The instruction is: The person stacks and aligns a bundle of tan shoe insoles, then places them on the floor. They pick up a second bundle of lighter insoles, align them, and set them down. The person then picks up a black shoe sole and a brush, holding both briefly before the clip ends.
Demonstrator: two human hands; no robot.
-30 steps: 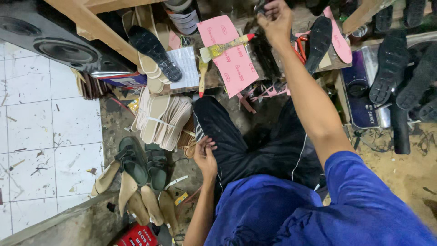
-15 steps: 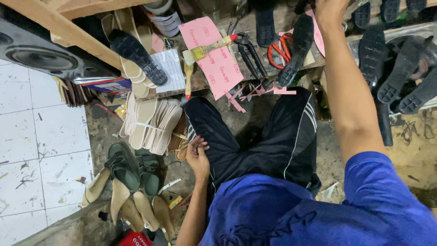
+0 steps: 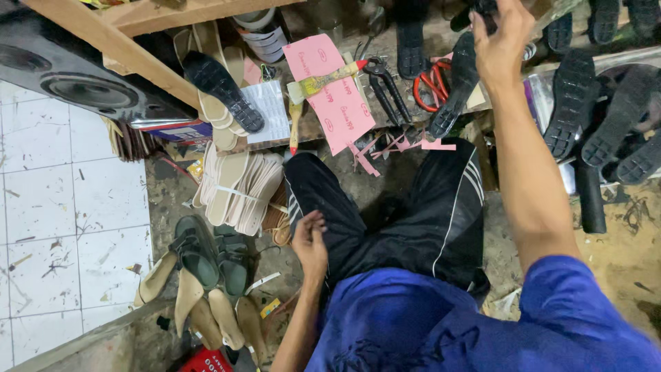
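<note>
Head view: right hand grips a dark object, left hand rests loosely on thigh.

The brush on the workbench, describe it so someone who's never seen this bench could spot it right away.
Look at the cluttered wooden bench beyond the seated person's knees. On the pink paper pattern left of the black pincers lies the brush: pale bristles, yellow handle, red tip, the only brush there.

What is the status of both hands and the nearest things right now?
Left hand resting open on black trouser leg. Right hand reaching up to a dark object, grip unclear. Black sole, pliers just below it.
</note>
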